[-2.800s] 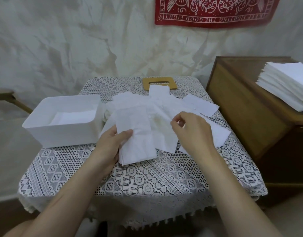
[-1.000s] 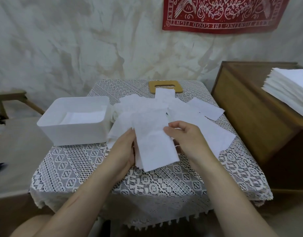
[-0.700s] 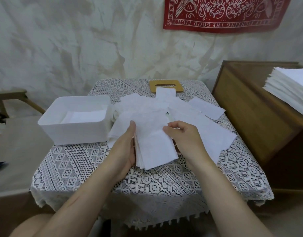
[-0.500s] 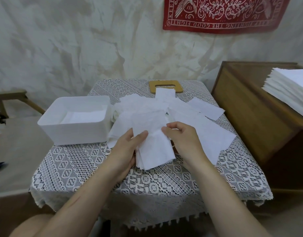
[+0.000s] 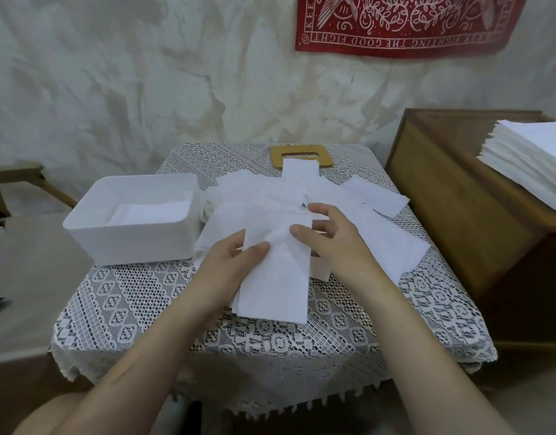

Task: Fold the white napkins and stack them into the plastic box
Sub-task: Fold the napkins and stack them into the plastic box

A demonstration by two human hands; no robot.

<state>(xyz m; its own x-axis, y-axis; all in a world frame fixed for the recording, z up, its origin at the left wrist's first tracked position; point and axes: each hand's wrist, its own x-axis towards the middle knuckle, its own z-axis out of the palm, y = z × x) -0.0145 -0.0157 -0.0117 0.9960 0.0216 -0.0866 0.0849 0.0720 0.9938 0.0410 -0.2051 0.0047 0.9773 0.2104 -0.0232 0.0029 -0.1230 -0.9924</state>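
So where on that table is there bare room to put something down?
Bare lace shows along the near edge of the tablecloth, below the plastic box and the held napkin. The middle and right are crowded with loose napkins.

Landmark: plastic box, on the left part of the table.
- In box: flat layer of napkins.
- Just right of box: loose napkins, overlapping, spread across the table.
- Right of box, nearer the front edge: folded napkin on top of the spread. Left hand is at its left edge, thumb on top; right hand is at its right edge.
- Behind and right of box: frame at the table's back edge, one napkin overlapping it.
- Far right of box, off the table: cabinet, napkin stack on top.
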